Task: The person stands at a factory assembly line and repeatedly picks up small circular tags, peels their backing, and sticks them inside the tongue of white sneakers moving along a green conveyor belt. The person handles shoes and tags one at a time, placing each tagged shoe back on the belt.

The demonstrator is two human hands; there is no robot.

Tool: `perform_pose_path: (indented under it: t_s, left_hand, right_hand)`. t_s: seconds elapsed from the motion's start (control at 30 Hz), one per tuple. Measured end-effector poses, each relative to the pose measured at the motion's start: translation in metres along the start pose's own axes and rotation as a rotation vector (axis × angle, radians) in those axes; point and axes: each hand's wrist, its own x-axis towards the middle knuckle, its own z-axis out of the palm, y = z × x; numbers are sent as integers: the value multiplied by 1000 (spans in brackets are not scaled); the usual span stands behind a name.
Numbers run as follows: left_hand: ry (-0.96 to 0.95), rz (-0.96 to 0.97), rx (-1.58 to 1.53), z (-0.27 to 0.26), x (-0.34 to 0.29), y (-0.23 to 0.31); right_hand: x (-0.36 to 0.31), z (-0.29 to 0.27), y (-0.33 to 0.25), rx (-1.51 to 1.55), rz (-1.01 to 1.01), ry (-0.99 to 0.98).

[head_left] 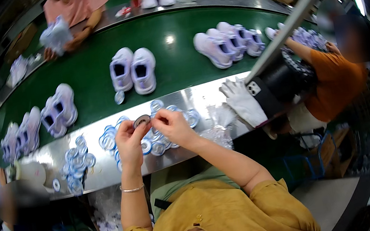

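My left hand (130,142) pinches a small round dark disc (141,120) with a pale centre between thumb and fingers, above the metal ledge. Close beside it, my right hand (173,126) has its thumb and fingertips pressed together at the disc's right side; whatever they grip is too small to make out. Beneath both hands lies a heap of round white-and-blue tags (157,148). Straight ahead on the green belt stands a pair of pale lilac shoes (133,70), with a single round tag (119,97) at its near end.
A second tag pile (75,163) lies to the left on the metal ledge (107,173). Clear plastic bags (219,127), a white glove (244,102) and a black case (281,83) are at right. More shoes (227,43) ride the belt (171,30). Co-workers stand across and at right.
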Motion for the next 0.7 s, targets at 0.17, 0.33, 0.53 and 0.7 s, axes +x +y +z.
perform_pose_path:
  t_s: [0.17, 0.33, 0.53, 0.7]
  left_hand:
    - [-134, -49, -168, 29, 13, -9]
    - [-189, -145, -70, 91, 33, -26]
    - [-314, -47, 166, 135, 64, -65]
    - [-447, 191, 456, 170, 97, -82]
  right_hand:
    - [2, -42, -7, 53, -36, 31]
    - [3, -92, 9, 30, -123, 117]
    - [11, -154, 10, 280, 56, 97]
    - [22, -202, 14, 270, 193, 16]
